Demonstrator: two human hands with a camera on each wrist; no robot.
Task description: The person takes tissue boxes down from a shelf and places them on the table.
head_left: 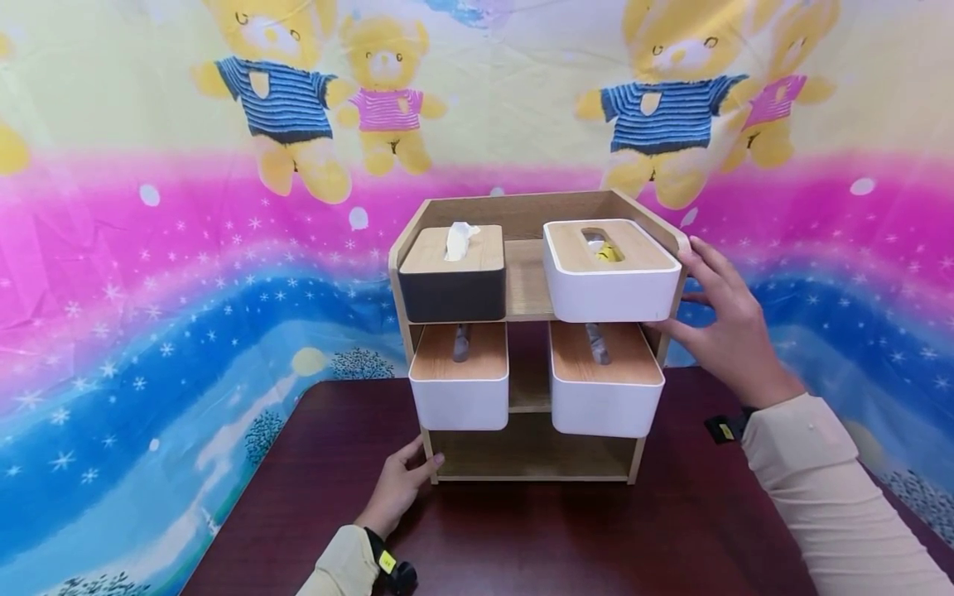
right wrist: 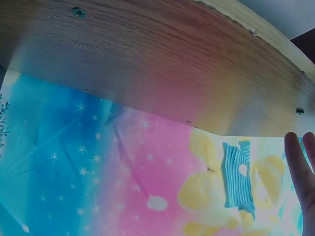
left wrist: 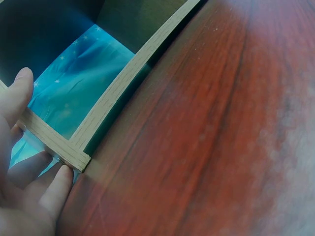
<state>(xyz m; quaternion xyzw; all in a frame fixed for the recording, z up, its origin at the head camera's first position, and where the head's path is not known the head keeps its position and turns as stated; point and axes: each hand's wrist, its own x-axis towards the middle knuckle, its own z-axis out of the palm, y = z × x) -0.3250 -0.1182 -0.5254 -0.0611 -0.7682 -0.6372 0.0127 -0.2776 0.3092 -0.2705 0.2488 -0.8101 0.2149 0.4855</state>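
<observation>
A wooden desktop shelf [head_left: 529, 300] stands on the table. My left hand [head_left: 402, 484] grips its lower left side panel, thumb on the inner side, other fingers outside; the left wrist view shows the panel's bottom corner [left wrist: 74, 156] between them. My right hand [head_left: 719, 327] holds the upper right side panel, thumb at the front edge below a white tissue box [head_left: 611, 296]. In the right wrist view, two fingers [right wrist: 298, 164] reach past the panel's outer face [right wrist: 147, 73]. On the top level, left, sits a black tissue box [head_left: 453, 296] with a wooden lid and white tissue poking out.
Two more white boxes with wooden lids, one left [head_left: 458, 406] and one right [head_left: 604, 410], jut forward from the middle level. Below them is the bottom shelf board [head_left: 532, 459]. The dark red table [head_left: 522, 542] meets a teddy-bear patterned cloth [head_left: 186, 273] behind.
</observation>
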